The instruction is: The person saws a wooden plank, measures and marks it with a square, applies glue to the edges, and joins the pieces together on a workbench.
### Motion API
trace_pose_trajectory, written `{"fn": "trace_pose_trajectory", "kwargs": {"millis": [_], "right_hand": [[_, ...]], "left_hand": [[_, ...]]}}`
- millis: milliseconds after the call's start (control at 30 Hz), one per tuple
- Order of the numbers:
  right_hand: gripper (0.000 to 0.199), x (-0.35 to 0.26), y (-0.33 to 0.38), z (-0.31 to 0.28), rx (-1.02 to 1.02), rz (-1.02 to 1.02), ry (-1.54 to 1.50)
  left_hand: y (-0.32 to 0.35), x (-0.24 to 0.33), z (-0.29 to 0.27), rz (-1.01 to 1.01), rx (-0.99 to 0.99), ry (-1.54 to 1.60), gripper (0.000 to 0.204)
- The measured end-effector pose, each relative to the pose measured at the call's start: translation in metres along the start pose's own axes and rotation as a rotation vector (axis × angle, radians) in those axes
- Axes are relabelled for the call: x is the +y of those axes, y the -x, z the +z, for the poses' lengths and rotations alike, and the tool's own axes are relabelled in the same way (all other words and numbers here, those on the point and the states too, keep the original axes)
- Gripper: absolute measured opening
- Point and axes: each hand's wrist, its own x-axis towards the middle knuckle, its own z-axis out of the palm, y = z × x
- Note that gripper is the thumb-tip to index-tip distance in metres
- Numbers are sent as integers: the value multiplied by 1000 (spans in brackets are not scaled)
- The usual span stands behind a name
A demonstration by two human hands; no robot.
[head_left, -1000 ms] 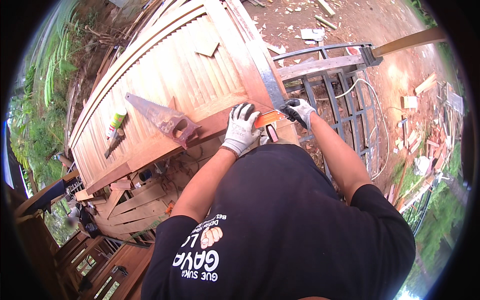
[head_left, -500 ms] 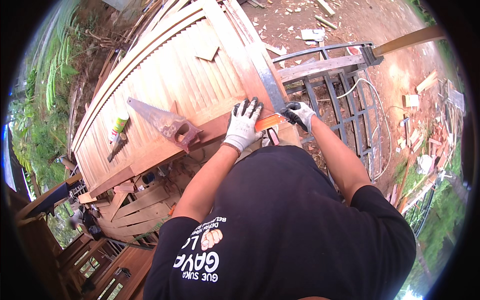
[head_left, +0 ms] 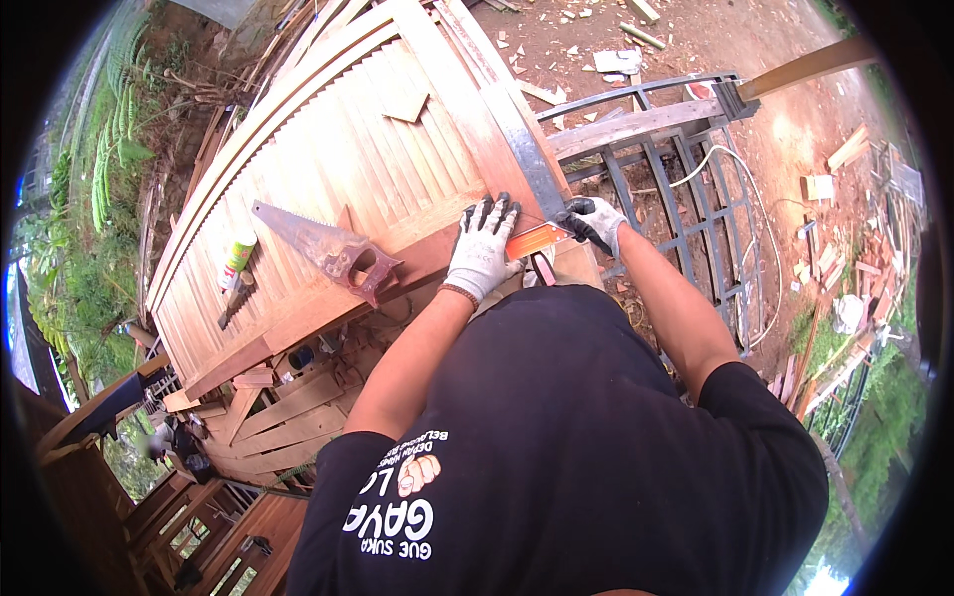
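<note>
My left hand [head_left: 483,248], in a grey glove with black fingertips, lies flat with fingers stretched on the reddish-brown edge board [head_left: 434,256] of a slatted wooden panel. Its thumb side is against a flat orange straight-edged tool [head_left: 537,240], which looks like a carpenter's square. At the tool's right end, by the panel's corner, my gloved right hand [head_left: 596,223] has its fingers pinched together. Whatever is between them is too small or hidden to make out. Left of my left hand, a handsaw [head_left: 323,248] with a worn wooden handle lies on the panel.
On the panel lie a green-and-white spray can [head_left: 238,255], a dark-bladed tool [head_left: 237,302] and a loose wood offcut [head_left: 406,106]. A dark metal grid frame [head_left: 684,189] with a pale hose [head_left: 763,214] stands at right. Wood scraps [head_left: 874,278] litter the ground.
My right hand has shifted slightly and its fingers have tilted downward beside the orange tool. My left hand and the tool stay nearly in place; the whole view has moved a little.
</note>
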Motion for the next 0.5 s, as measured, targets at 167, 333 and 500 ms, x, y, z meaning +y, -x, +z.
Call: {"fn": "trace_pose_trajectory", "kwargs": {"millis": [167,333,500], "right_hand": [[33,0,0,-1,-9,-97,1],[39,11,-3,4,-63,-100,-321],[20,-2,6,5,-34,-55,-268]], "left_hand": [[0,0,1,-7,-1,21,100],[0,-1,-2,3,-4,31,100],[1,-1,-1,-1,-3,42,100]]}}
